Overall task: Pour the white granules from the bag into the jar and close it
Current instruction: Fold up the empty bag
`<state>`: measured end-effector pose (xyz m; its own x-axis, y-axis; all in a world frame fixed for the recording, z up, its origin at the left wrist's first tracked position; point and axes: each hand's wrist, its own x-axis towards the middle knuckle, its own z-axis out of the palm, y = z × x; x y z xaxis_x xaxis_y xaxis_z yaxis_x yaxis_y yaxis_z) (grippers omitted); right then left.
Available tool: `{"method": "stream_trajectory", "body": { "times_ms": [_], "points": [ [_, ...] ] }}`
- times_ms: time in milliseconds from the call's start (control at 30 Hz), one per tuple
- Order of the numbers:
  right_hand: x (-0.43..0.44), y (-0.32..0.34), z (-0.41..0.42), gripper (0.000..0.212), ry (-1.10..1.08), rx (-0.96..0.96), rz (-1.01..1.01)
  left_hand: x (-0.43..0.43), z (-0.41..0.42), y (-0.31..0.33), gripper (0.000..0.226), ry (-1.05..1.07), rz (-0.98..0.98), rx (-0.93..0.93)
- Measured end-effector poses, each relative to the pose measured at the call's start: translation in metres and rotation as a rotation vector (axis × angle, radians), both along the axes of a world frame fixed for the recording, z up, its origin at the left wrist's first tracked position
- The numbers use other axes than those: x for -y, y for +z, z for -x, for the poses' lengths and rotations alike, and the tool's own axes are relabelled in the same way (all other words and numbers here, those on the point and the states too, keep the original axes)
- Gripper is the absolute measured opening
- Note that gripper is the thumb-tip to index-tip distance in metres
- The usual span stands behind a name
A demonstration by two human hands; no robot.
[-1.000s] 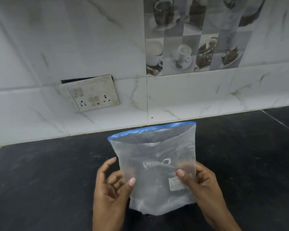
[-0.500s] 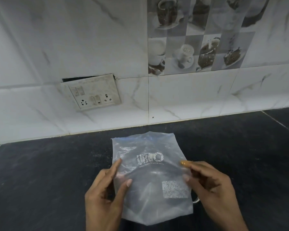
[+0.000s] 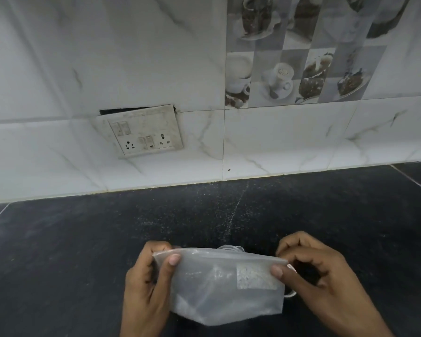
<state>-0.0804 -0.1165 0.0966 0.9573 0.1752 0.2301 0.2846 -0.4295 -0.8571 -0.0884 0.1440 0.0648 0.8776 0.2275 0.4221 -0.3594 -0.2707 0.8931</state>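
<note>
Currently both hands pinch the bag (image 3: 219, 288), low in the head view, over the black counter (image 3: 83, 251). Left hand (image 3: 148, 285) has the bag's left upper corner: thumb on the near face, other fingers curled behind, closed on the plastic. Right hand (image 3: 326, 283) has the right upper corner the same way: thumb tip on the near face just beside a pale square label (image 3: 255, 276), fingers bent behind the top edge.

Bag is translucent and folded over, so its top edge runs as a straight crease between the two hands. Bottom sags to a rounded point below. Looks nearly flat; cannot tell if any granules are left inside.

Jar (image 3: 230, 248): only a clear curved rim peeks above the bag's top edge, and another clear sliver shows at the bag's right side under the right hand. Rest is hidden behind the bag. Cannot tell its fill level or whether a lid is on.

Counter shows a faint scatter of white specks (image 3: 231, 215) between the hands and the wall. Wall (image 3: 301, 142) is white marble-look tile, with a grimy switch plate (image 3: 141, 130) hanging tilted at left and a coffee-cup tile (image 3: 297, 52) at upper right.
</note>
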Motion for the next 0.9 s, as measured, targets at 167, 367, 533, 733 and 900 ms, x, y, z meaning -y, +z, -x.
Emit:
{"method": "stream_trajectory", "body": {
  "times_ms": [167, 367, 533, 733, 900],
  "points": [
    [-0.009, 0.011, 0.001, 0.056, 0.129, -0.052, 0.326, 0.007, 0.000, -0.003, 0.006, -0.123, -0.199, 0.040],
    [-0.034, -0.001, 0.000, 0.038, 0.225, -0.215, 0.192, 0.017, -0.001, 0.004, 0.043, -0.254, 0.075, -0.031],
    [-0.039, -0.006, 0.002, 0.019, -0.076, -0.354, -0.371, 0.001, -0.011, -0.005, 0.118, -0.289, 0.623, -0.393],
    [-0.059, -0.026, 0.004, 0.011, -0.139, -0.431, -0.434, 0.030, 0.005, -0.012, 0.074, -0.522, 0.513, -0.515],
    [-0.045, -0.022, 0.002, 0.021, 0.026, -0.522, -0.504, 0.026, 0.003, -0.015, 0.036, -0.392, 0.493, -0.497]
  ]
}}
